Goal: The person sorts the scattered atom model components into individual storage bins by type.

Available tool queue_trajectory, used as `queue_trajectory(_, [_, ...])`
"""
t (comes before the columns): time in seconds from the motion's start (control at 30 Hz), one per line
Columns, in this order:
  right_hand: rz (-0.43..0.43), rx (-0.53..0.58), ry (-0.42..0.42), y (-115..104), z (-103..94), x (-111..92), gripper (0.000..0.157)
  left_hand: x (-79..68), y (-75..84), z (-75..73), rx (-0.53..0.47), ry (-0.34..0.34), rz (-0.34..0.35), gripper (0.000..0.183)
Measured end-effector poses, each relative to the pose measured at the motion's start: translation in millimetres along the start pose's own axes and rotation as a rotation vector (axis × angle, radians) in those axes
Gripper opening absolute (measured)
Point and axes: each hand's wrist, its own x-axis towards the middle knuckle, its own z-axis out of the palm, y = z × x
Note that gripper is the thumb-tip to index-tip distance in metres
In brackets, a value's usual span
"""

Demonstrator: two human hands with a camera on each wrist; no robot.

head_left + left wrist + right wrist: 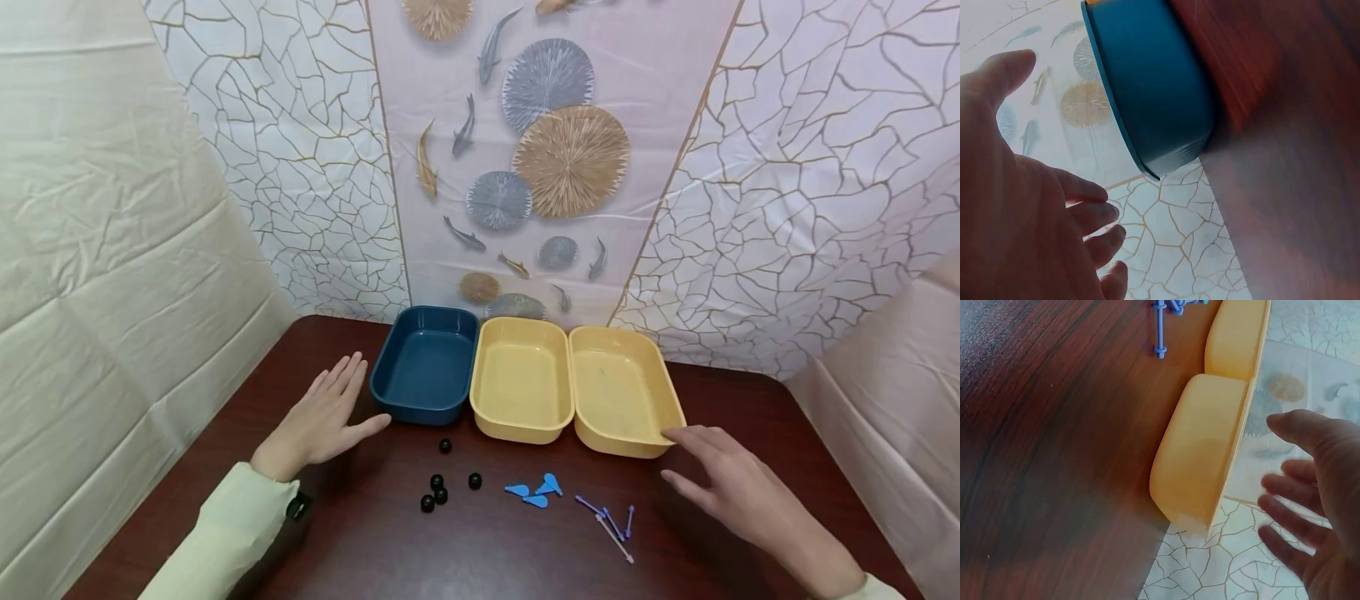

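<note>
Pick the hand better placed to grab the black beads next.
The left hand, most likely: it is empty, beside the dark blue tray, and the black beads lie nearer to it. The right hand is by the right-hand yellow tray, with the purple sticks between it and the beads.

L wrist cam: L hand (1029, 212) cut at L + btm, blue tray (1154, 81) off top. R wrist cam: R hand (1340, 487) cut at R, purple sticks (1160, 332) + mid yellow tray (1233, 337) cut at top. Head cam: dark bit (298, 506) at L cuff (255, 504) too small to ID
</note>
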Motion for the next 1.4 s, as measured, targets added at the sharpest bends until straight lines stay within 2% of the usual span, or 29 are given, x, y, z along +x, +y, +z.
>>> queue_trajectory(0.1, [-0.114,0.021,-0.015,2,2.4,3,0.056,8.0,-1.4,0.2,-0.008,-0.012,0.002,0.103])
queue_trajectory(0.27, [-0.285,0.125,-0.089,4,8.3,6,0.046,18.9,-3.2,2.1,-0.016,-0.03,-0.005,0.103])
queue_trajectory(0.47, [-0.389,0.233,-0.184,2,15.9,10,0.042,28.7,-3.0,7.3,-0.03,-0.051,-0.008,0.102])
queue_trajectory(0.77, [-0.438,0.318,-0.306,-4,31.2,13,0.036,37.2,-1.7,13.6,-0.038,-0.048,-0.002,0.1])
queue_trajectory(1.13, [-0.435,0.309,-0.392,-4,45.3,11,0.033,43.4,-2.6,21.0,-0.036,-0.059,-0.005,0.1])
queue_trajectory(1.4, [-0.453,0.308,-0.38,-3,49.9,11,0.034,46.1,-1.3,24.7,-0.024,-0.051,0.007,0.1])
